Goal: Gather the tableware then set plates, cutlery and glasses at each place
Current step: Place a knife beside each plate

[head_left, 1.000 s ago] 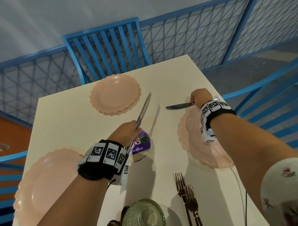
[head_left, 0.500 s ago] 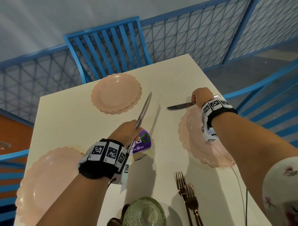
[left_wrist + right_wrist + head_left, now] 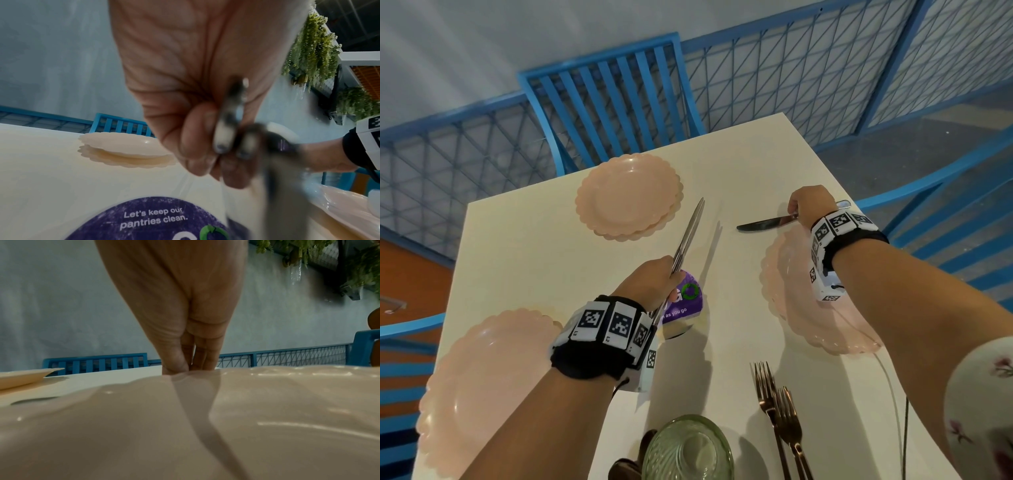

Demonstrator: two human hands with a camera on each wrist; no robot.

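Observation:
My left hand (image 3: pixel 650 284) grips two silver knives (image 3: pixel 690 229) by their handles above the table's middle, blades pointing away toward the far stacked pink plates (image 3: pixel 628 195). The left wrist view shows both knife handles (image 3: pixel 228 129) between my curled fingers (image 3: pixel 197 138). My right hand (image 3: pixel 811 205) pinches the handle of a third knife (image 3: pixel 763 223), which lies low just beyond the right pink plate (image 3: pixel 798 308), blade pointing left. In the right wrist view that plate (image 3: pixel 205 418) hides the knife under my fingertips (image 3: pixel 174 366). Another pink plate (image 3: pixel 482 387) sits at the near left.
Two copper forks (image 3: pixel 777 404) lie near the front edge of the white table (image 3: pixel 534 246), beside a green ribbed glass (image 3: pixel 688 448) and dark spoons (image 3: pixel 633 459). A purple sticker (image 3: pixel 683 301) marks the table's centre. Blue slatted chairs (image 3: pixel 613 92) and mesh railing surround the table.

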